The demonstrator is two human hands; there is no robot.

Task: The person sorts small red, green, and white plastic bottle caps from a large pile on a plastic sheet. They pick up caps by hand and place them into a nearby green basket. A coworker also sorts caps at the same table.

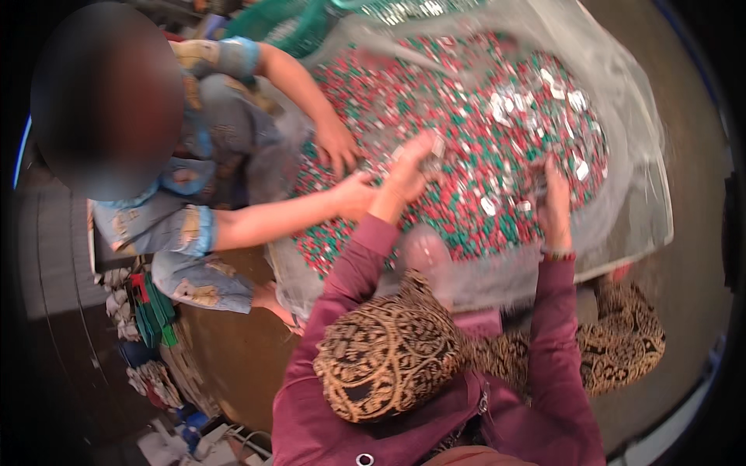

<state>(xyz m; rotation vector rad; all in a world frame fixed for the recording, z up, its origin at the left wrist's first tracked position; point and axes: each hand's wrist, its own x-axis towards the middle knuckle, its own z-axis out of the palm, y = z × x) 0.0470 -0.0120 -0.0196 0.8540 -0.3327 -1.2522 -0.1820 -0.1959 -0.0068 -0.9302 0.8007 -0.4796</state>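
Small red, green and white pieces (458, 210) lie in a wide heap on a pale sheet of netting or plastic (622, 179); motion blur hides their exact kind. Over the middle of the heap, my left hand (408, 171) reaches forward with its fingers stretched out. Whitish bits show beside its fingertips, but I cannot make out whether it touches them. My right hand (556, 202) is turned on edge at the right part of the heap, its fingers extended among the pieces and partly blurred. A bracelet circles that wrist.
A co-worker in blue patterned clothes (186, 225) sits at the left, with one hand (336, 144) at the heap and the other (355, 194) close to my left wrist. Green baskets (276, 27) stand at the back. My knee in patterned cloth (388, 349) is below the sheet's near edge.
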